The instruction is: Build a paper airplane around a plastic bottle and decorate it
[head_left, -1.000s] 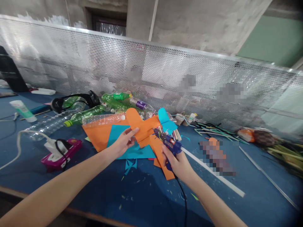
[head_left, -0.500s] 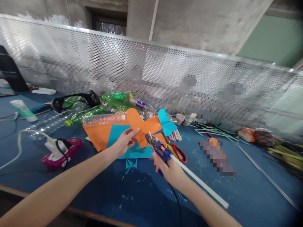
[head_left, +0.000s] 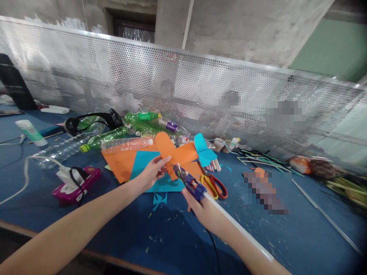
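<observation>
Left hand [head_left: 151, 175] pinches cutout [head_left: 182, 153] by its edge; most of it sits right of those fingertips. Right hand [head_left: 205, 212] grips glue gun [head_left: 192, 185], tip beyond its fingers, near cutout. Contact unclear.

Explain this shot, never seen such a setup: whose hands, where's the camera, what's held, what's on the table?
No machine here: these are one person's bare hands, seen by a camera worn on their head, facing forward and down. The left hand pinches an orange paper cutout. The right hand grips a blue glue gun; a long white glue stick protrudes from its back. The nozzle is at the cutout; contact is unclear. On the blue table lie a bright blue sheet, scissors, a magenta power strip and plastic bottles. A perforated metal panel stands behind.
</observation>
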### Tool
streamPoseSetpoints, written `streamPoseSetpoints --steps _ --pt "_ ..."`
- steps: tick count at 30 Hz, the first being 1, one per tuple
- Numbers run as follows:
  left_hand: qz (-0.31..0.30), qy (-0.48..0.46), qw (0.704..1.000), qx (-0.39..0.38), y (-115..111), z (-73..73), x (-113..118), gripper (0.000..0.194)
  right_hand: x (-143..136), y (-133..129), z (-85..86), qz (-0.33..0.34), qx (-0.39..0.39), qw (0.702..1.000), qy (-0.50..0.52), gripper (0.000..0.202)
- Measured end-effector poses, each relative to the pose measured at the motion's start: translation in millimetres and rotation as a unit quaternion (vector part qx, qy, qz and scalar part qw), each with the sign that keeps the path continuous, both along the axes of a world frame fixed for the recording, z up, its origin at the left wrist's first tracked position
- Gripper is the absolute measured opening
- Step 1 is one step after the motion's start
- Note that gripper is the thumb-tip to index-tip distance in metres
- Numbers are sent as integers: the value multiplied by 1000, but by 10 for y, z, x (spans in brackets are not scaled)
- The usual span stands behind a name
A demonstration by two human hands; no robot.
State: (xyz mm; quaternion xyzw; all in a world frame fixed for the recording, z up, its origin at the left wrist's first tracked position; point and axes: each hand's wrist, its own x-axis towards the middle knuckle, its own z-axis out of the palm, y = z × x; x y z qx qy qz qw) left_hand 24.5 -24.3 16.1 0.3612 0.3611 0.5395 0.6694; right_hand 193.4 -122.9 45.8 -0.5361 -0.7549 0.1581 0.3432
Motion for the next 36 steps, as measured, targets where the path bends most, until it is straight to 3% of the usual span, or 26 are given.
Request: streamPoseSetpoints --steps 8,13,24,33,36 --pt "1 -6 1000 5 6 14 -17 43 120 78 -58 -27 -64 995 69 41" --pt "9 -19 1000 -4 7 18 -10 40 225 160 -102 -74 -60 991 92 43" --pt "4 -22 1000 -20 -18 49 -28 35 400 260 -95 -106 -40 989 95 50" --pt "15 -18 999 -27 27 -3 -16 39 130 80 -33 -59 -76 993 70 46" --pt "12 -11 1000 -21 26 -2 -14 39 37 13 -11 -38 -51 997 48 42"
